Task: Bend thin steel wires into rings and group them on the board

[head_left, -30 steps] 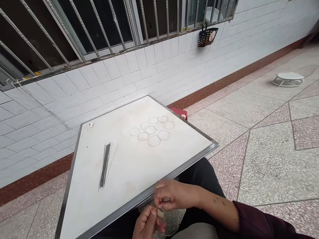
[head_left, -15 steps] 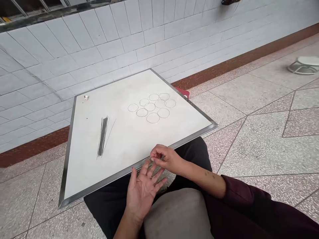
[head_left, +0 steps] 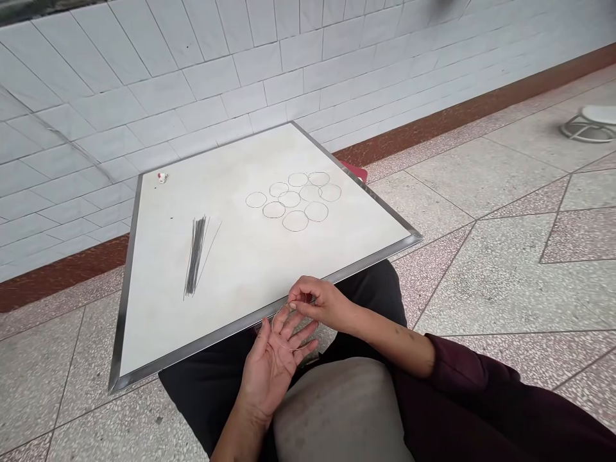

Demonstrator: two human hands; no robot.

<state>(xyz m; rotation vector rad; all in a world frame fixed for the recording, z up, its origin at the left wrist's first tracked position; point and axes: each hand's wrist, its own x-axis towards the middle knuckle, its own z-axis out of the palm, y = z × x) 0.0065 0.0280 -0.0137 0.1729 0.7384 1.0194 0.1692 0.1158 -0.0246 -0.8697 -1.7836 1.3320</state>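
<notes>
A thin wire ring point(head_left: 294, 350) is over the table's near edge. My right hand point(head_left: 327, 306) pinches it at the top between thumb and fingertips. Beneath it my left hand point(head_left: 269, 369) lies palm up with fingers spread, behind the loop; whether the wire rests on those fingers I cannot tell. Several more wire rings point(head_left: 295, 230) lie flat on the white tabletop point(head_left: 235, 256), some overlapping. To their left is a bundle of straight dark wires point(head_left: 195, 256), with one loose wire point(head_left: 210, 253) slanting beside it.
A metal rim point(head_left: 206, 343) borders the tabletop, its near side above my legs. A small red-and-white object point(head_left: 162, 178) sits at the far left corner. The tiled wall point(head_left: 192, 109) stands behind. A white stool point(head_left: 594, 124) is far right; something red point(head_left: 355, 171) shows beyond the table.
The wire ring has turned so its round outline now shows across my left palm. My left hand stays open and my right keeps its pinch. The view has shifted slightly.
</notes>
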